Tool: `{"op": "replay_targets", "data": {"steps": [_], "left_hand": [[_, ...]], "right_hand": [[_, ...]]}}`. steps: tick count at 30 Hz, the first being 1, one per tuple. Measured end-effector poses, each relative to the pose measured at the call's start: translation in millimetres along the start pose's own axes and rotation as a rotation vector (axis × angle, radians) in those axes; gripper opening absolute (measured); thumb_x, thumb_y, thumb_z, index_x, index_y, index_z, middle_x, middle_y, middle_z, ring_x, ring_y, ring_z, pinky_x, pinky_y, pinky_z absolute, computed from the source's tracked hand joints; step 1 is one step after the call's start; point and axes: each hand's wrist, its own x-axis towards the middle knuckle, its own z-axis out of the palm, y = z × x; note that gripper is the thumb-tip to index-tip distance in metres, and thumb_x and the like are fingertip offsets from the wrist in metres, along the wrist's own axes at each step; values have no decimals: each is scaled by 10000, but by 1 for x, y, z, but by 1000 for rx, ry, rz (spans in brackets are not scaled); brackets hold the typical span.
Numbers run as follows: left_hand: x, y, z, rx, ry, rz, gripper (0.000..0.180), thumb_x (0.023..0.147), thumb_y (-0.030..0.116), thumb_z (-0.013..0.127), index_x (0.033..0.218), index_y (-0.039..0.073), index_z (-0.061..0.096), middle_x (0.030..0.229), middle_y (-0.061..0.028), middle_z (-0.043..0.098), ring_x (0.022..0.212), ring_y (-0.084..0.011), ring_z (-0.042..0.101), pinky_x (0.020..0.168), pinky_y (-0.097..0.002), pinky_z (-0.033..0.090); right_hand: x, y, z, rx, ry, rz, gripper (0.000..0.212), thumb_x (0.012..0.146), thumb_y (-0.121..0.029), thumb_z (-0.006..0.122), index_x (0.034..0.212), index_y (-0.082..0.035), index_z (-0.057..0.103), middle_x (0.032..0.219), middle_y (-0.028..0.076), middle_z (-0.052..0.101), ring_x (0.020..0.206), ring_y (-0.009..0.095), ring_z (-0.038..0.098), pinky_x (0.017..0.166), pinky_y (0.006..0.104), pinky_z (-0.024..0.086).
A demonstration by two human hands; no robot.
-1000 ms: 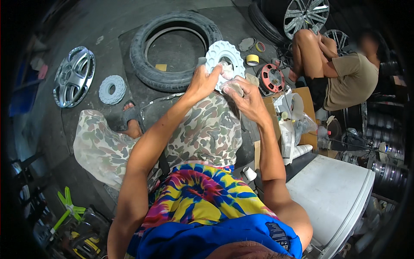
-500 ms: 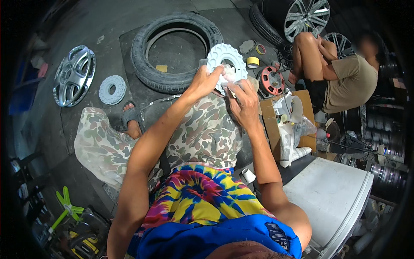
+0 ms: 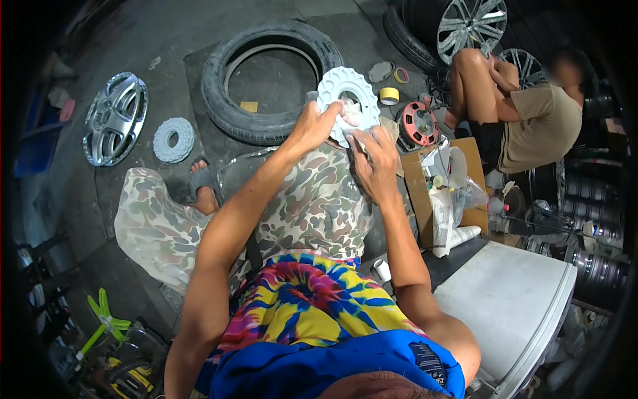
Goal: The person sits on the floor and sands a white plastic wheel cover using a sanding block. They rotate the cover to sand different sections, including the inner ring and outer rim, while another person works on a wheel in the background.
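A pale grey ring-shaped disc (image 3: 337, 82) with a scalloped rim is held up in front of me, above my camouflage-clad knee. My left hand (image 3: 318, 122) grips its left side, thumb on the near face. At the lower right edge, my right hand (image 3: 376, 149) pinches the rim with bent fingers. A whitish lump (image 3: 352, 114) shows in the disc's centre hole; I cannot tell what it is. Behind the disc lies a black tyre (image 3: 219, 106) on the floor. Several similar pale discs (image 3: 174, 139) appear stacked at the left.
Silver wheel covers (image 3: 114, 120) lie at far left. To the right are yellow tape (image 3: 389, 96), a red reel (image 3: 420, 124), a cardboard box (image 3: 473, 159) with tubes and plastic, and a white cabinet (image 3: 505, 286). Another person (image 3: 541, 126) sits beside wheel rims (image 3: 472, 26).
My right hand has shifted slightly down along the disc's rim. More of the whitish lump in the hole shows. The disc has moved only a little.
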Motion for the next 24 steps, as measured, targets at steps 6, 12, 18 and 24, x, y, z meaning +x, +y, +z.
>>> {"op": "replay_targets", "data": {"steps": [6, 12, 18, 24], "left_hand": [[2, -2, -5, -18, -59, -56, 340, 1092, 304, 613, 1123, -11, 738, 1020, -110, 781, 833, -180, 779, 631, -334, 677], [3, 8, -13, -176, -165, -193, 454, 1116, 388, 611, 1238, -36, 718, 1115, -153, 790, 865, -218, 815, 697, -360, 728], [-2, 15, -6, -150, -102, -176, 501, 1137, 342, 537, 1223, -83, 790, 1056, -153, 842, 842, -199, 812, 694, -372, 699], [-3, 7, -2, 101, -91, 15, 502, 1156, 303, 494, 1122, -62, 836, 985, -140, 848, 807, -178, 784, 707, -331, 642]], "right_hand": [[10, -8, -3, 31, -41, -37, 175, 938, -31, 826, 1106, 3, 790, 986, 151, 696, 903, 361, 657, 817, 452, 485], [13, -17, -9, 82, -107, 145, 112, 977, -70, 799, 1064, 1, 792, 955, 169, 671, 902, 400, 667, 823, 498, 513], [8, 2, -37, -68, -192, 112, 104, 979, -63, 788, 1048, 15, 789, 952, 172, 666, 901, 409, 681, 815, 496, 531], [3, -15, -19, 83, -89, 198, 101, 1014, -57, 777, 1052, 34, 793, 900, 190, 668, 826, 382, 689, 766, 453, 539]]}}
